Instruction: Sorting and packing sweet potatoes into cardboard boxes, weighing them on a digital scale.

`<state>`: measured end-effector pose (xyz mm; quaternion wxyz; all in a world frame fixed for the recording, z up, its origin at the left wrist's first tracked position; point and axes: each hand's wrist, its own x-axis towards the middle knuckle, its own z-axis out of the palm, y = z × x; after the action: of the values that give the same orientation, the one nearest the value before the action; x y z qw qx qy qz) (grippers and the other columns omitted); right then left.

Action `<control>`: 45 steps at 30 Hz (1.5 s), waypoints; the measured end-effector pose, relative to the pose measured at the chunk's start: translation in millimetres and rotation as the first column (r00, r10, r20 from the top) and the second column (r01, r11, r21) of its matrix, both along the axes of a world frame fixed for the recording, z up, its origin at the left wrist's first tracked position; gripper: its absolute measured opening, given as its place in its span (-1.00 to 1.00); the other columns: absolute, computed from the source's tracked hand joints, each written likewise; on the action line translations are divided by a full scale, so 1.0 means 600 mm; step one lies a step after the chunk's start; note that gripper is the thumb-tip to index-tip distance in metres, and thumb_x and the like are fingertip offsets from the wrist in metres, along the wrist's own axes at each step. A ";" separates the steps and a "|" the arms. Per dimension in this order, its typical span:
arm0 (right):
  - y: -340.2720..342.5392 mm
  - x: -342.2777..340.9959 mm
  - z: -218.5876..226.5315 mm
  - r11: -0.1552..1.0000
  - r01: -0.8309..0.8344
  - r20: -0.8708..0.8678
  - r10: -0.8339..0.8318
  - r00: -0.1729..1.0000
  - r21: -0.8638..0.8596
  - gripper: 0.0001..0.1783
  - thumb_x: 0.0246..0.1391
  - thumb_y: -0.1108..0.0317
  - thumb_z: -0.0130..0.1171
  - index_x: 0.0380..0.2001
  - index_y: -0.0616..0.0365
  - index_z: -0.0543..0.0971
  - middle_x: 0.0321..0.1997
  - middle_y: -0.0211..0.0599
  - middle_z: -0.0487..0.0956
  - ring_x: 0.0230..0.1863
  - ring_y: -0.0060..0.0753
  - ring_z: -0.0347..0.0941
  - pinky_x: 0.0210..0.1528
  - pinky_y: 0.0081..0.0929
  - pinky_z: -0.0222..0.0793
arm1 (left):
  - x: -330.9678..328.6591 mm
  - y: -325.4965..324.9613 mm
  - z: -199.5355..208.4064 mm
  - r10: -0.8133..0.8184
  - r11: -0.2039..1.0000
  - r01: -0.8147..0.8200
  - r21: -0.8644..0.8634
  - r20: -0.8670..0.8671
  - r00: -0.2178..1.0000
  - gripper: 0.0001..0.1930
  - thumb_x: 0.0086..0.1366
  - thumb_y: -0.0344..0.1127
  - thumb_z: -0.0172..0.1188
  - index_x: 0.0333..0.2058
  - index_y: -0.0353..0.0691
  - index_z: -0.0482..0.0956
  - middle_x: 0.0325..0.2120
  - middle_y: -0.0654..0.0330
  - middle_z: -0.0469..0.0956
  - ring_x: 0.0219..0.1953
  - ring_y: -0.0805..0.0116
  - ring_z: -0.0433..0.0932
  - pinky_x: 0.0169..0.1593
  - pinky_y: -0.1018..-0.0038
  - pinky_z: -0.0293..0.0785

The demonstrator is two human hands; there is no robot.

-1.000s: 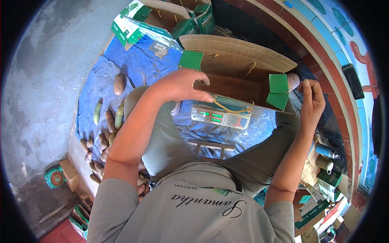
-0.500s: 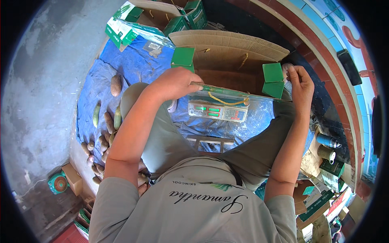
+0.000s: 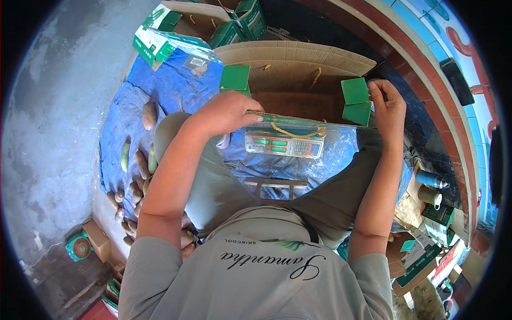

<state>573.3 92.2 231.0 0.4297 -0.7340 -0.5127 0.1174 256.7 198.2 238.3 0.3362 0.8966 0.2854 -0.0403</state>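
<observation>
An open cardboard box [image 3: 298,57] with green end flaps stands in front of me, its brown inside showing no contents. My left hand [image 3: 226,113] is closed on the near edge of this box, toward its left end. Beside the right green flap [image 3: 356,106] is my right hand [image 3: 391,109], fingers bent in a pinch; what they hold, if anything, is hidden. A yellow rope handle [image 3: 296,133] hangs from the near wall. Under that wall shows a digital scale [image 3: 284,145] with lit green displays.
Long root vegetables [image 3: 150,116] lie on a blue tarp [image 3: 120,114] at left, with more piled beside my left leg. Another open green-and-white box [image 3: 154,40] is at far left. To the right are a blue bottle [image 3: 431,180] and a lidded jar [image 3: 429,196].
My right hand has shifted slightly left, closer to the right flap. My left hand keeps its grip on the near edge. The whole view has moved a little.
</observation>
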 end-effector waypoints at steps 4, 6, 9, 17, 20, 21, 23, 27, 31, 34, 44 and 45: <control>-0.002 0.005 0.000 1.000 0.024 0.038 -0.023 0.999 -0.016 -0.85 0.05 0.35 0.15 -0.41 0.23 0.55 -0.51 -0.24 0.50 -0.50 -0.44 0.41 -0.38 -0.52 0.32 | 0.005 0.000 0.007 -0.008 1.000 0.008 -0.007 -0.019 1.000 -0.74 0.15 -0.25 0.15 -0.26 -0.30 0.59 -0.38 0.02 0.58 -0.30 0.07 0.54 -0.19 0.30 0.43; -0.001 0.005 0.001 0.999 0.030 0.055 -0.028 0.998 -0.027 -0.85 0.05 0.34 0.14 -0.41 0.23 0.55 -0.49 -0.21 0.50 -0.49 -0.37 0.42 -0.38 -0.50 0.32 | 0.003 0.000 0.005 0.001 0.999 -0.002 -0.033 -0.019 1.000 -0.74 0.15 -0.25 0.15 -0.26 -0.30 0.59 -0.38 0.02 0.58 -0.30 0.07 0.54 -0.18 0.30 0.43; -0.002 0.009 0.000 0.997 0.047 0.093 -0.041 0.995 -0.054 -0.83 0.04 0.32 0.13 -0.42 0.22 0.55 -0.46 -0.14 0.51 -0.47 -0.24 0.45 -0.38 -0.44 0.33 | 0.002 0.000 0.002 -0.013 1.000 0.012 -0.024 -0.014 1.000 -0.74 0.14 -0.24 0.16 -0.26 -0.30 0.58 -0.38 0.02 0.58 -0.29 0.06 0.54 -0.18 0.30 0.43; -0.005 0.011 -0.002 0.983 0.099 0.147 -0.076 0.986 -0.156 -0.79 0.04 0.26 0.11 -0.44 0.21 0.56 -0.51 -0.04 0.51 -0.46 -0.07 0.48 -0.37 -0.34 0.34 | 0.004 0.000 0.004 0.029 0.996 -0.026 -0.086 0.030 0.999 -0.73 0.10 -0.22 0.18 -0.30 -0.27 0.60 -0.37 -0.01 0.58 -0.28 0.04 0.54 -0.18 0.30 0.43; -0.004 0.010 -0.004 0.982 0.107 0.133 -0.087 0.987 -0.155 -0.78 0.04 0.25 0.11 -0.43 0.20 0.56 -0.52 -0.03 0.51 -0.46 -0.05 0.47 -0.37 -0.33 0.34 | 0.006 0.000 0.010 0.039 0.996 -0.034 -0.082 0.064 0.997 -0.69 0.10 -0.18 0.22 -0.26 -0.28 0.58 -0.36 0.02 0.58 -0.28 0.10 0.55 -0.18 0.33 0.44; -0.006 0.018 -0.014 0.986 0.108 0.154 -0.087 0.984 -0.129 -0.78 0.04 0.25 0.11 -0.43 0.20 0.56 -0.52 -0.04 0.51 -0.46 -0.05 0.47 -0.38 -0.34 0.34 | 0.008 -0.001 0.012 0.041 0.997 -0.035 -0.071 0.079 0.996 -0.66 0.10 -0.16 0.24 -0.24 -0.30 0.56 -0.35 0.04 0.58 -0.28 0.15 0.55 -0.18 0.34 0.44; 0.002 0.025 -0.021 0.992 0.083 0.164 -0.067 0.984 -0.091 -0.78 0.04 0.26 0.10 -0.43 0.21 0.56 -0.52 -0.04 0.51 -0.46 -0.06 0.47 -0.38 -0.35 0.34 | 0.007 -0.001 0.020 0.108 0.991 -0.094 -0.094 0.152 0.982 -0.65 0.10 -0.15 0.24 -0.22 -0.29 0.56 -0.34 0.06 0.59 -0.27 0.20 0.56 -0.20 0.37 0.44; 0.002 0.027 -0.020 0.998 0.023 0.101 -0.017 0.995 -0.060 -0.80 0.06 0.29 0.09 -0.43 0.23 0.54 -0.54 -0.08 0.49 -0.50 -0.19 0.46 -0.39 -0.41 0.33 | 0.010 -0.004 0.042 0.326 0.945 -0.308 -0.108 0.334 0.885 -0.66 0.12 -0.15 0.23 -0.21 -0.29 0.57 -0.31 0.11 0.60 -0.26 0.33 0.56 -0.23 0.47 0.45; 0.004 0.020 -0.017 0.999 -0.005 0.070 0.009 0.997 -0.053 -0.80 0.10 0.30 0.07 -0.41 0.23 0.53 -0.57 -0.15 0.49 -0.52 -0.38 0.45 -0.40 -0.47 0.32 | -0.010 -0.001 0.047 0.419 0.885 -0.458 -0.082 0.570 0.707 -0.76 0.21 -0.26 0.17 -0.25 -0.31 0.57 -0.36 0.18 0.60 -0.28 0.43 0.54 -0.21 0.52 0.44; 0.010 0.012 -0.009 0.998 -0.003 0.061 0.007 0.998 -0.068 -0.80 0.10 0.30 0.06 -0.40 0.23 0.53 -0.58 -0.20 0.49 -0.51 -0.45 0.44 -0.41 -0.50 0.32 | -0.047 -0.002 0.059 0.454 0.818 -0.571 -0.064 0.681 0.575 -0.82 0.26 -0.34 0.10 -0.26 -0.32 0.57 -0.36 0.21 0.60 -0.26 0.47 0.52 -0.16 0.53 0.43; 0.006 0.018 -0.011 0.999 0.034 0.069 -0.032 0.997 -0.035 -0.77 0.14 0.28 0.08 -0.38 0.26 0.54 -0.54 -0.28 0.53 -0.48 -0.52 0.45 -0.37 -0.56 0.34 | -0.257 -0.027 -0.077 0.798 0.361 -0.932 0.019 0.511 0.319 -0.78 0.27 -0.30 0.06 -0.30 -0.36 0.56 -0.40 0.09 0.61 -0.31 0.42 0.56 -0.19 0.50 0.44; 0.007 0.014 -0.009 0.998 0.046 0.083 -0.043 0.996 -0.038 -0.78 0.14 0.28 0.08 -0.39 0.25 0.54 -0.54 -0.29 0.53 -0.48 -0.53 0.45 -0.37 -0.56 0.34 | -0.284 -0.035 -0.118 0.823 0.326 -0.944 0.051 0.475 0.310 -0.76 0.26 -0.28 0.07 -0.31 -0.36 0.56 -0.42 0.09 0.61 -0.33 0.42 0.56 -0.21 0.50 0.44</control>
<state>581.7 96.6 225.4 0.3960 -0.7579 -0.5110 0.0879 86.4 177.2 167.7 0.1963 0.6138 0.6702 0.3682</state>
